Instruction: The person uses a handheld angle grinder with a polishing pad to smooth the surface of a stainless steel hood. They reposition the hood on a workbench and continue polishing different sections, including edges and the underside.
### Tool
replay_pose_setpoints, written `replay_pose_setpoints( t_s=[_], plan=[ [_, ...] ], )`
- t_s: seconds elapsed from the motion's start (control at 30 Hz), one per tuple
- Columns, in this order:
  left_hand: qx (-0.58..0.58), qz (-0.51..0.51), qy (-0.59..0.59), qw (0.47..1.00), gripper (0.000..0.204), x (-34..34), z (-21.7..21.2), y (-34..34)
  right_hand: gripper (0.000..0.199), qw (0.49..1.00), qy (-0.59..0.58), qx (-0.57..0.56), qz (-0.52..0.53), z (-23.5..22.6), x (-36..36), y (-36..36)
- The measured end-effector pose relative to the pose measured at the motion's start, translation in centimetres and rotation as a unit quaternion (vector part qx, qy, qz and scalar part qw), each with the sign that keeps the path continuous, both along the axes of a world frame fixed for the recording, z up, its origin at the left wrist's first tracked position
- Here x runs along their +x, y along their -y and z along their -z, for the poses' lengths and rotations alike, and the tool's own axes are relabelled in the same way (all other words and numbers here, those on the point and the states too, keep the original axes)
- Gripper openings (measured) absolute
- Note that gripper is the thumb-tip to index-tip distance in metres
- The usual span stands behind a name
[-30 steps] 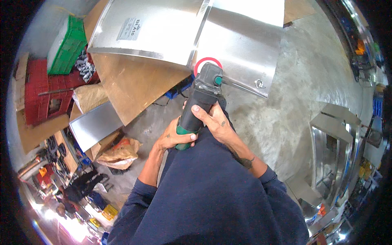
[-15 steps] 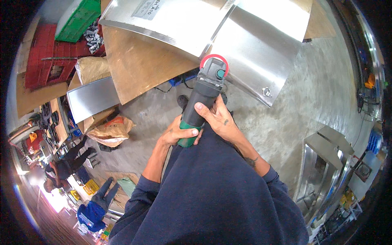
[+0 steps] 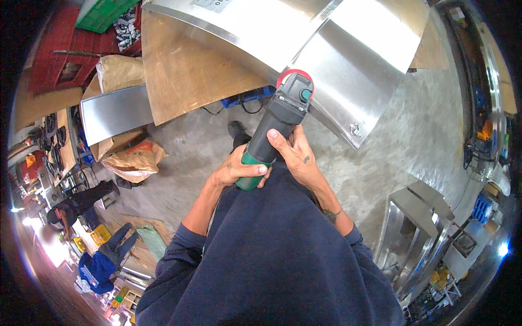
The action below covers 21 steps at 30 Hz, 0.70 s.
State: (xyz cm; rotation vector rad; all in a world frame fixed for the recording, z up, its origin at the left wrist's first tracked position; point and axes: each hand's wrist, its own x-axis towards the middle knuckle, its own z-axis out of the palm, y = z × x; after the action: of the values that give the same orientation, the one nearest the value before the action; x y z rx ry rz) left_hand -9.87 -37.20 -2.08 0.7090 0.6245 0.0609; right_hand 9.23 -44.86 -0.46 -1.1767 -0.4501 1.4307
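The left hand grips the green rear end of an angle grinder, the right hand its black body; its red-rimmed disc overlaps a metal sheet, contact unclear. A grey printed label marks the adjoining panel.

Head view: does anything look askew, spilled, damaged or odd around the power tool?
Nothing looks plainly spilled or damaged. Slightly untidy: the brown board juts out at an angle from under the metal panel, and a crumpled sack sags at left. The power tool shows no obvious fault.
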Motion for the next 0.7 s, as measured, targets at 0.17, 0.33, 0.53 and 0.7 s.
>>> replay_pose_setpoints(
  t_s=[0.17,0.33,0.53,0.7],
  plan=[
    [-0.004,0.002,0.004,1.0,0.055,0.0,-0.1,-0.2,0.072,1.0,0.012,-0.012,-0.005,-0.9,0.1,-0.2],
    [-0.002,0.005,0.002,1.0,0.055,-0.1,-0.2,-0.2,0.074,1.0,0.011,-0.013,-0.006,-0.3,0.0,-0.1],
    [0.008,0.01,0.005,1.0,0.055,0.0,-0.3,-0.2,0.075,0.999,0.028,-0.015,-0.014,-1.0,0.2,-0.1],
    [0.019,0.018,0.004,1.0,0.054,-0.1,-0.7,-0.3,0.074,1.0,0.025,-0.008,-0.013,-2.0,0.2,-0.2]
  ],
)
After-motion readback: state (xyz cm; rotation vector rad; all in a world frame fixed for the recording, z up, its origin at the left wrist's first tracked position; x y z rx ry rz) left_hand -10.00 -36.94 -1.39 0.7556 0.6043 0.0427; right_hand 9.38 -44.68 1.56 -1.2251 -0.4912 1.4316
